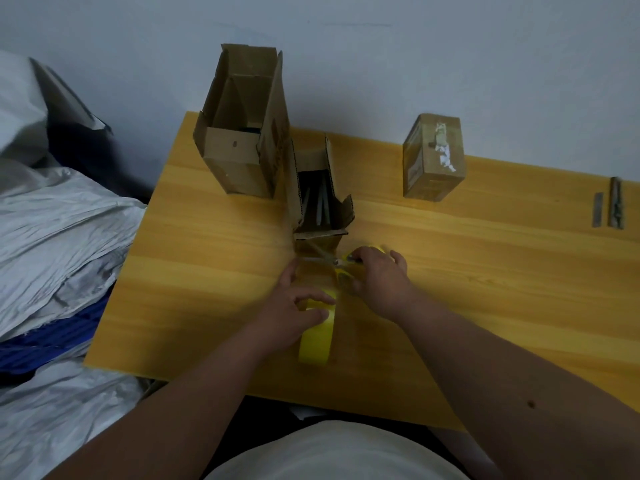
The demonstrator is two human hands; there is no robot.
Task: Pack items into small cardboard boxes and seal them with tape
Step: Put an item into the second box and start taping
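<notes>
A small open cardboard box (320,216) stands in the middle of the wooden table (485,271), with grey strips upright inside it. My left hand (294,317) grips a roll of yellow tape (317,337) just in front of the box. A stretch of tape runs from the roll up toward the box's front face. My right hand (379,275) holds yellow-handled scissors (337,263), whose blades are spread across that tape stretch.
A taller open cardboard box (242,133) stands at the back left, touching the small one. A closed taped box (434,157) stands at the back right. Two metal strips (609,207) lie far right. Grey and blue bags (59,237) are piled left of the table.
</notes>
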